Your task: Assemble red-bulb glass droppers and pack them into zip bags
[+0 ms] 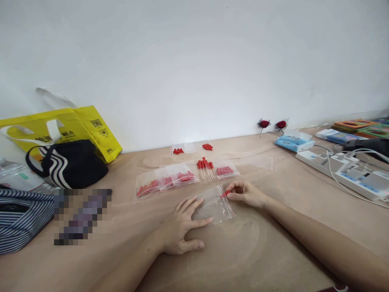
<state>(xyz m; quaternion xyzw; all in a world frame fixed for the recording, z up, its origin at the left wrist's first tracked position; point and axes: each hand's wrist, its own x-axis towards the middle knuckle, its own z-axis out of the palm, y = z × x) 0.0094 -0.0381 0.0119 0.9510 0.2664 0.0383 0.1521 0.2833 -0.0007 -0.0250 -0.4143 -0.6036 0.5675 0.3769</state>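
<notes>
A clear zip bag (pixel 212 205) lies flat on the table. My left hand (pixel 182 225) rests on its left side, fingers spread and holding nothing. At the bag's upper right edge, my right hand (pixel 245 194) pinches a small red piece (pixel 227 193) between thumb and fingers; whether a stick is attached, I cannot tell. Beyond the hands lies a bunch of red-tipped wooden sticks (pixel 206 168). Filled clear bags (pixel 148 184) with red-tipped pieces lie to its left, partly overlapping, and another filled bag (pixel 226 169) lies to its right.
Two small groups of red pieces (pixel 178 151) lie by the wall. An unfilled bag (pixel 258 162) lies farther right. A blue tissue pack (pixel 294 142) and a power strip (pixel 343 172) with cables stand at right. A yellow bag (pixel 88 121) and a black pouch (pixel 77 162) stand at left.
</notes>
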